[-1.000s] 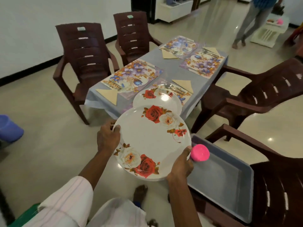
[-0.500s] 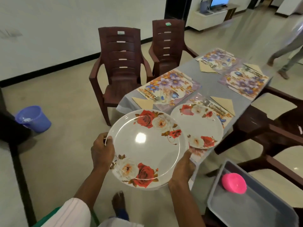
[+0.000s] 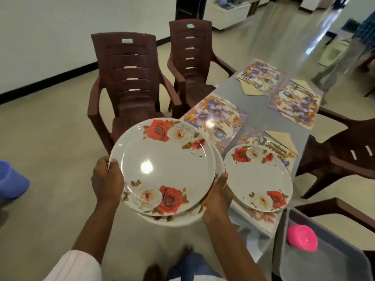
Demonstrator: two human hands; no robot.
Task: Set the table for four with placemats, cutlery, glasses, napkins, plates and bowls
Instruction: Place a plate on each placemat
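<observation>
I carry a stack of white rose-patterned plates (image 3: pixel 164 169) in front of me, just off the table's near left corner. My left hand (image 3: pixel 106 179) grips the stack's left rim. My right hand (image 3: pixel 220 191) holds its right edge from below. One matching plate (image 3: pixel 257 179) lies on the nearest placemat. On the grey table (image 3: pixel 261 118) lie floral placemats: near left (image 3: pixel 219 116), far left (image 3: pixel 261 75), far right (image 3: pixel 296 104). Beige folded napkins (image 3: pixel 282 138) and cutlery (image 3: pixel 272 144) lie beside the mats.
Brown plastic chairs (image 3: pixel 129 78) stand along the table's left side, with others (image 3: pixel 341 157) on the right. A grey tray (image 3: pixel 324 260) holding a pink bowl (image 3: pixel 302 237) rests at lower right. A blue bucket (image 3: pixel 10 181) stands on the floor at left. A person (image 3: pixel 345 47) walks at the far right.
I have stepped closer to the table's near left corner with the stack. The stack now overlaps the near left placemat in view, and the top plate has shifted slightly off the ones beneath.
</observation>
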